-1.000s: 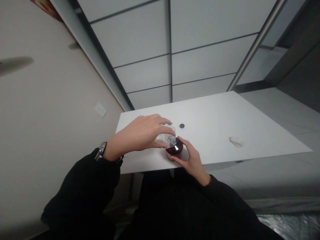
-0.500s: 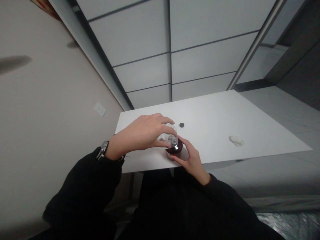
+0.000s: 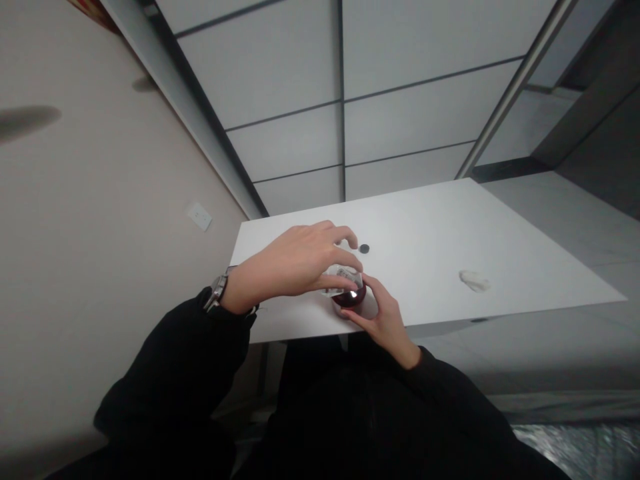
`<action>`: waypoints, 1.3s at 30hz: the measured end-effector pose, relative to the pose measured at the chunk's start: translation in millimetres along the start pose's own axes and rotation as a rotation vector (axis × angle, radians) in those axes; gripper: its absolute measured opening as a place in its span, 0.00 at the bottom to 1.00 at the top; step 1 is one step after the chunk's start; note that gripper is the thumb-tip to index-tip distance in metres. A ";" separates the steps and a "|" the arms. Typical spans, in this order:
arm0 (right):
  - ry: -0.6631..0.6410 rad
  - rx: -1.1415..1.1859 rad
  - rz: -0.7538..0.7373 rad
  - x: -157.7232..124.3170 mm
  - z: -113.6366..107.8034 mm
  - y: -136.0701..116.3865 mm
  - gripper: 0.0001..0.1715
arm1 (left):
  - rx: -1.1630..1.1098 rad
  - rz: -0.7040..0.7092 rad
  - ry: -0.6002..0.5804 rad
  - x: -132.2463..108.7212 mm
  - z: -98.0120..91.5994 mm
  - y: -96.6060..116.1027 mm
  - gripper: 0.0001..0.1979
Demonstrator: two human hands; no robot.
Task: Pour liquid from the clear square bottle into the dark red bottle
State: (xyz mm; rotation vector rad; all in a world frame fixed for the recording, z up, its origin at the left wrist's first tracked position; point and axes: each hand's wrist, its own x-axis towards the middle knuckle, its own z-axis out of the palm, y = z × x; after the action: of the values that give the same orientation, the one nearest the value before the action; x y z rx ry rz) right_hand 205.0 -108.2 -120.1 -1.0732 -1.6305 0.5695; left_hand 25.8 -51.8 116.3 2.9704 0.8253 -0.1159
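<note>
A small round dark-red glossy container sits at the near edge of the white table, cupped by the right hand, whose fingers curl around its right side. The left hand pinches a crinkled clear plastic wrapper on top of it. Just beyond the left fingertips lies a small black disc; well right, a crumpled white wad.

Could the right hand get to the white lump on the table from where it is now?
Probably yes. The right hand cups the dark red jar at the table's near edge, and the stretch of tabletop between it and the white lump shows nothing on it. It would have to let go of the jar first.
</note>
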 end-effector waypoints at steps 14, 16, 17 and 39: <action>-0.006 -0.010 -0.010 -0.8 0.2 0.5 0.41 | -0.057 0.043 0.010 5.6 5.5 0.2 0.19; -0.002 -0.004 -0.019 -0.9 -0.3 0.4 0.41 | -0.065 0.034 -0.001 6.1 7.1 1.2 0.19; 0.000 -0.002 -0.021 -1.0 -0.6 0.3 0.40 | -0.067 0.030 -0.006 6.5 7.8 1.9 0.19; 0.009 -0.028 -0.033 -1.6 -0.1 -0.1 0.36 | -0.048 0.033 -0.022 15.0 7.0 13.7 0.17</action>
State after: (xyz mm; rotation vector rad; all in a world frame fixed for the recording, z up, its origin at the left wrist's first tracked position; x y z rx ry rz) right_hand 205.1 -109.6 -120.8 -1.0661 -1.6494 0.5213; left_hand 45.3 -56.3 108.5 2.9309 0.7654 -0.1253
